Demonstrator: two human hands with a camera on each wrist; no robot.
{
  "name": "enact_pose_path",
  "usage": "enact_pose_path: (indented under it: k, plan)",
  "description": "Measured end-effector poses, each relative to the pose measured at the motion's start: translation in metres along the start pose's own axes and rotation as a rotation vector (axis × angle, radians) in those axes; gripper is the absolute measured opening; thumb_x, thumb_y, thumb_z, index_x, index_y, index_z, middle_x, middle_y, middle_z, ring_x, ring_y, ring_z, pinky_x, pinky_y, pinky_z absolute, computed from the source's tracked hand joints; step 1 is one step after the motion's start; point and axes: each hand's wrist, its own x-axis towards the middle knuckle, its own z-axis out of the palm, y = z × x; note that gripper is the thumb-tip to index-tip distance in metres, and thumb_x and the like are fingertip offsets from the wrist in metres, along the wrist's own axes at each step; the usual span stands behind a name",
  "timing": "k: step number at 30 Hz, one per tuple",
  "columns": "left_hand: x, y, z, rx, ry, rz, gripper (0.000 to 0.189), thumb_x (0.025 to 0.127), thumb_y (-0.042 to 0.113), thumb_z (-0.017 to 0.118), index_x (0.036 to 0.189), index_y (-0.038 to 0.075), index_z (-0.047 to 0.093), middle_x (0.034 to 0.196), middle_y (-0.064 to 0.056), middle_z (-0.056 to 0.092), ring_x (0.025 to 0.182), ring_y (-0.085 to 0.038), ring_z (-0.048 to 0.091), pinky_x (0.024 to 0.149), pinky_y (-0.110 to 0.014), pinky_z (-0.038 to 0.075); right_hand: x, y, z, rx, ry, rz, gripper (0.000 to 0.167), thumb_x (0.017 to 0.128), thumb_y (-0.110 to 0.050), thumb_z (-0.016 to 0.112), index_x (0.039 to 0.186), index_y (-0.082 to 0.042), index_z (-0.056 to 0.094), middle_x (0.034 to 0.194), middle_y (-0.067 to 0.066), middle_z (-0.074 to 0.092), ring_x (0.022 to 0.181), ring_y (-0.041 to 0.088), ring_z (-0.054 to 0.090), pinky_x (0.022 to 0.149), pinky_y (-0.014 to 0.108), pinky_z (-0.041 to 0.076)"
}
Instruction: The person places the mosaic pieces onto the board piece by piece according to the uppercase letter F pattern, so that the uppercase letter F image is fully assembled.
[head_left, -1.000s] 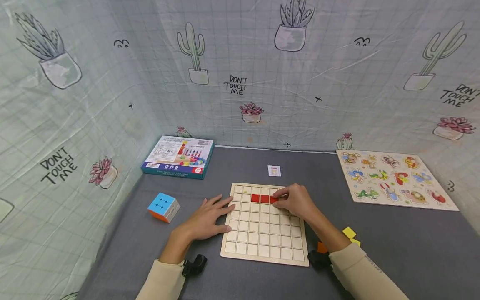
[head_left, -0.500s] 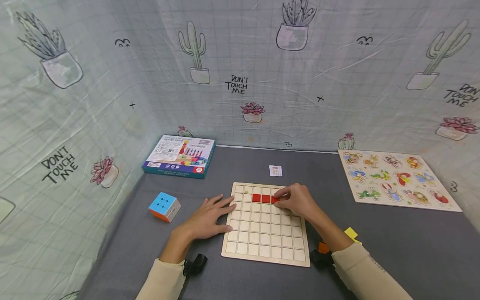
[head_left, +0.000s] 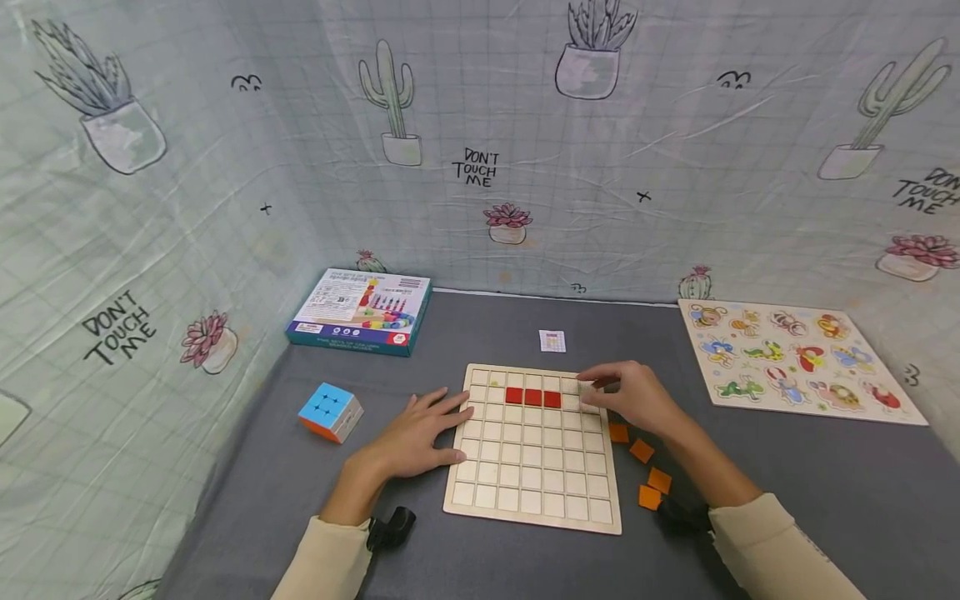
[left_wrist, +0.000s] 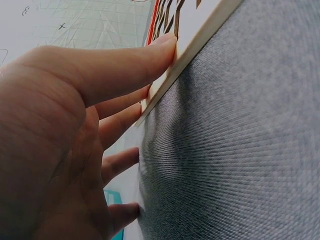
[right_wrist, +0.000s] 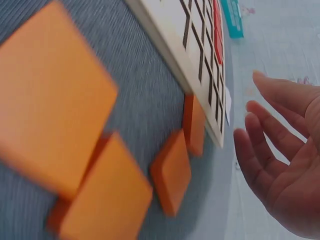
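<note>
A wooden grid board (head_left: 531, 479) lies flat on the grey cloth, with three red square tiles (head_left: 533, 397) side by side in its second row. My left hand (head_left: 408, 442) rests at the board's left edge; in the left wrist view its thumb (left_wrist: 125, 72) touches the rim, fingers spread. Over the board's upper right corner is my right hand (head_left: 637, 396), its fingers loosely bent. Nothing shows between those fingers (right_wrist: 260, 145) in the right wrist view. Several orange square tiles (head_left: 641, 451) lie scattered beside the board's right edge, below my right hand.
Behind the board lies a small printed card (head_left: 552, 341). A puzzle cube (head_left: 330, 412) sits to the left, with a flat boxed set (head_left: 360, 312) behind it. At the right lies an insect picture board (head_left: 798, 358). A patterned curtain (head_left: 480, 108) encloses the back and left.
My right hand has let go of the third red tile and moved right, baring that tile. Orange tiles came into view as the forearm shifted right. My left hand has stayed put.
</note>
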Motion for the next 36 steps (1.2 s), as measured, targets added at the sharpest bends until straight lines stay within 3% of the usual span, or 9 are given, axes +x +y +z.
enact_pose_path:
  k: [8, 15, 20, 36]
  plan:
    - [0.000, -0.001, 0.000, -0.001, 0.002, 0.005, 0.067, 0.094, 0.039, 0.071, 0.154, 0.018, 0.048, 0.169, -0.002, 0.033, 0.158, -0.040, 0.022, 0.122, -0.075, 0.012, -0.022, 0.016, -0.013, -0.072, 0.011, 0.021, 0.038, 0.090, -0.024, 0.079, 0.123, -0.007, 0.074, 0.123, 0.018, 0.073, 0.114, 0.038, 0.068, 0.094, 0.053, 0.058]
    - [0.000, -0.002, 0.001, 0.001, 0.003, 0.003, 0.067, 0.094, 0.039, 0.072, 0.153, 0.019, 0.049, 0.168, -0.002, 0.034, 0.158, -0.040, 0.022, 0.122, -0.075, 0.013, -0.038, 0.027, -0.012, -0.141, -0.028, 0.053, 0.040, 0.086, -0.030, 0.082, 0.122, -0.013, 0.076, 0.122, 0.016, 0.075, 0.117, 0.039, 0.067, 0.094, 0.054, 0.056]
    - [0.000, -0.002, 0.001, 0.000, 0.003, 0.002, 0.067, 0.094, 0.040, 0.072, 0.153, 0.019, 0.049, 0.169, -0.002, 0.034, 0.158, -0.040, 0.022, 0.122, -0.075, 0.012, -0.044, 0.030, -0.008, -0.127, -0.043, 0.082, 0.041, 0.083, -0.029, 0.084, 0.121, -0.014, 0.077, 0.122, 0.015, 0.075, 0.115, 0.037, 0.068, 0.094, 0.053, 0.057]
    - [-0.001, 0.000, -0.001, -0.008, 0.001, -0.002, 0.067, 0.094, 0.039, 0.072, 0.153, 0.018, 0.049, 0.168, -0.003, 0.034, 0.159, -0.040, 0.022, 0.122, -0.075, 0.012, -0.049, 0.028, -0.002, -0.147, -0.006, 0.089, 0.034, 0.080, -0.021, 0.086, 0.113, -0.016, 0.081, 0.118, 0.018, 0.076, 0.105, 0.033, 0.071, 0.083, 0.047, 0.060]
